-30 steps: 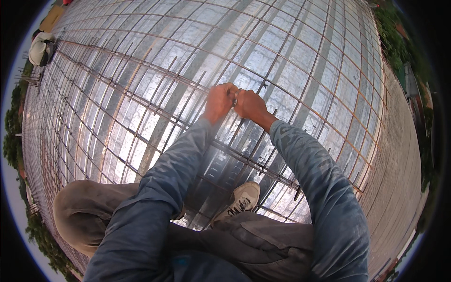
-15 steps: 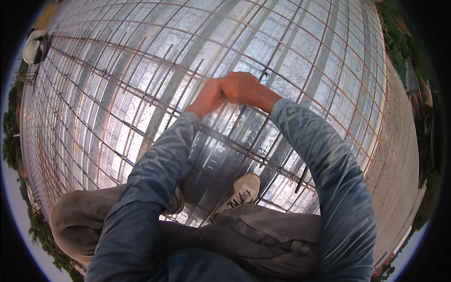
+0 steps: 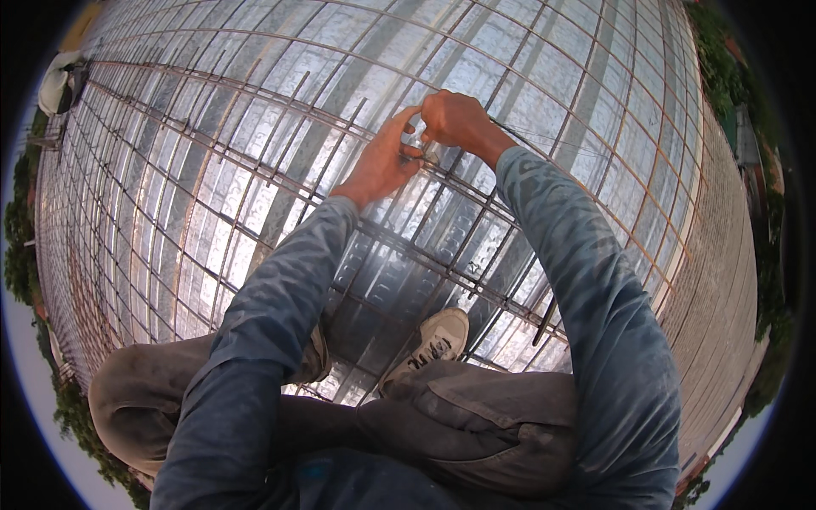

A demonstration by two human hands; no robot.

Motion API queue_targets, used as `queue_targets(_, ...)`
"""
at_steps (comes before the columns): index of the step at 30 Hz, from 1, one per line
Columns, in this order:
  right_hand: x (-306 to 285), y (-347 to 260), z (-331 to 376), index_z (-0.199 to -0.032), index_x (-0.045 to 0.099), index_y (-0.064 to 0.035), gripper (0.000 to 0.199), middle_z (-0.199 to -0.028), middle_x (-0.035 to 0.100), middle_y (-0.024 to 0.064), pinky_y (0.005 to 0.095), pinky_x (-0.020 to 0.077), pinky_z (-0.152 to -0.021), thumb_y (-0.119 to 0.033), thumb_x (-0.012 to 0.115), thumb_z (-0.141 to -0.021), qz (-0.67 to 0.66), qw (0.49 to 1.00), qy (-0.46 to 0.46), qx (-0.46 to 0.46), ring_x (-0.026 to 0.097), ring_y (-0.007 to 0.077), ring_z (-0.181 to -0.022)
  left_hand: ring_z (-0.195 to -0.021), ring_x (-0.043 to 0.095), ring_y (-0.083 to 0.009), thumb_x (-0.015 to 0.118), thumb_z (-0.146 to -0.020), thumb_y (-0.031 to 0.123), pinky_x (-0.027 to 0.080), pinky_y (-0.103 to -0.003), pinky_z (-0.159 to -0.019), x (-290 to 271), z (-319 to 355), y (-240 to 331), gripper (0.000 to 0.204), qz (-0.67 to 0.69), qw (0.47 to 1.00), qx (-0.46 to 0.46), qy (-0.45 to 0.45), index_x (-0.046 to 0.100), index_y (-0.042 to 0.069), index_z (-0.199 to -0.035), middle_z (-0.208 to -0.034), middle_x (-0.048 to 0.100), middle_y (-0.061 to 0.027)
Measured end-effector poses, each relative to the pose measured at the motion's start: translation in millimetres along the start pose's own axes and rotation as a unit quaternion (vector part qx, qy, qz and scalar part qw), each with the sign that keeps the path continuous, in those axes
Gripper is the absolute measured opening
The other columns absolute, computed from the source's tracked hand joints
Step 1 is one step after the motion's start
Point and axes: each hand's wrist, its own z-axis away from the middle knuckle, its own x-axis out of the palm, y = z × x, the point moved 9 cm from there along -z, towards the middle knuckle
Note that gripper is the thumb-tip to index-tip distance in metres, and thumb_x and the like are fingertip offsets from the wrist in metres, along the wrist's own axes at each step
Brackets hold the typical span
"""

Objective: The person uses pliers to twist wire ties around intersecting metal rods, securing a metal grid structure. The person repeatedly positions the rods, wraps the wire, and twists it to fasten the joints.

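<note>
My right hand (image 3: 456,123) is closed in a fist above a rebar crossing, back of the hand up. Thin wires (image 3: 552,140) stick out to the right from beneath it, and its grip itself is hidden. Close by on its left, my left hand (image 3: 387,161) has thumb and fingers curved but apart, with the fingertips reaching to the right hand. Below both hands, two steel rebars (image 3: 463,185) run close together across the mat. A small pale spot at the crossing between the hands is too unclear to name.
A rebar grid (image 3: 229,223) lies over ribbed, shiny metal decking (image 3: 382,272). My shoe (image 3: 442,336) stands on the deck among the bars. A short dark bar end (image 3: 544,321) sticks out to its right. A pale corrugated surface (image 3: 714,280) borders the right side; a whitish bundle (image 3: 61,83) lies far left.
My hands, closed together before, have moved slightly up and come apart a little. The left fingers have opened, and the right hand has shifted up and to the right.
</note>
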Motion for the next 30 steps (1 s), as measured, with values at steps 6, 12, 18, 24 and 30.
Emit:
queue_targets(6, 19.4, 19.8, 18.7, -0.099, 0.074, -0.0056, 0.028, -0.098, 0.075, 0.0179, 0.0480, 0.0594, -0.081, -0.029, 0.075, -0.084, -0.050, 0.993, 0.009, 0.104, 0.074, 0.0377, -0.097, -0.103, 0.070, -0.0264, 0.080, -0.086, 0.009, 0.055, -0.039, -0.094, 5.5, -1.1, 4.7, 0.021, -0.162, 0.979, 0.124, -0.018, 0.072, 0.006, -0.106, -0.124, 0.061, -0.0084)
queue_targets(12, 32.9, 14.7, 40.6, -0.106, 0.074, -0.0028, 0.032, -0.104, 0.075, 0.0196, 0.0484, 0.0595, -0.082, -0.030, 0.069, -0.090, -0.025, 0.986, -0.096, 0.136, 0.074, 0.0372, -0.099, -0.096, 0.069, -0.0279, 0.080, -0.088, 0.017, 0.053, -0.041, -0.086, 5.2, -8.6, -6.1, 0.014, -0.116, 0.991, 0.066, 0.028, 0.076, 0.006, -0.095, -0.100, 0.070, -0.0092)
queue_targets(18, 28.7, -45.7, 44.3, -0.105, 0.077, -0.0083, 0.023, -0.103, 0.076, 0.0134, 0.0458, 0.0596, -0.082, -0.015, 0.070, -0.084, 0.023, 0.989, -0.140, -0.036, 0.074, 0.0352, -0.096, -0.094, 0.070, -0.0387, 0.075, -0.086, 0.012, 0.054, -0.046, -0.081, 0.9, -19.1, -16.1, 0.008, -0.183, 0.974, 0.057, 0.118, 0.077, 0.007, -0.092, -0.097, 0.074, -0.0175)
queue_targets(24, -14.6, -60.1, 4.2, -0.093, 0.080, -0.0122, 0.016, -0.099, 0.076, 0.0137, 0.0438, 0.0595, -0.079, -0.015, 0.073, -0.078, 0.027, 0.995, -0.040, -0.084, 0.075, 0.0334, -0.095, -0.109, 0.070, -0.0330, 0.059, -0.099, 0.011, 0.051, -0.043, -0.095, -16.9, -25.6, -49.6, 0.035, -0.137, 0.990, 0.011, -0.005, 0.058, 0.006, -0.133, -0.107, 0.075, -0.0159)
queue_targets(30, 8.6, -4.6, 8.2, -0.097, 0.077, -0.0046, 0.023, -0.098, 0.076, 0.0179, 0.0462, 0.0597, -0.079, -0.023, 0.066, -0.089, 0.070, 0.998, 0.000, 0.004, 0.075, 0.0364, -0.094, -0.116, 0.069, -0.0276, 0.045, -0.104, 0.005, 0.048, -0.040, -0.105, -6.6, -20.1, -33.7, 0.048, -0.074, 0.996, -0.027, -0.043, 0.033, 0.002, -0.150, -0.116, 0.073, -0.0171)
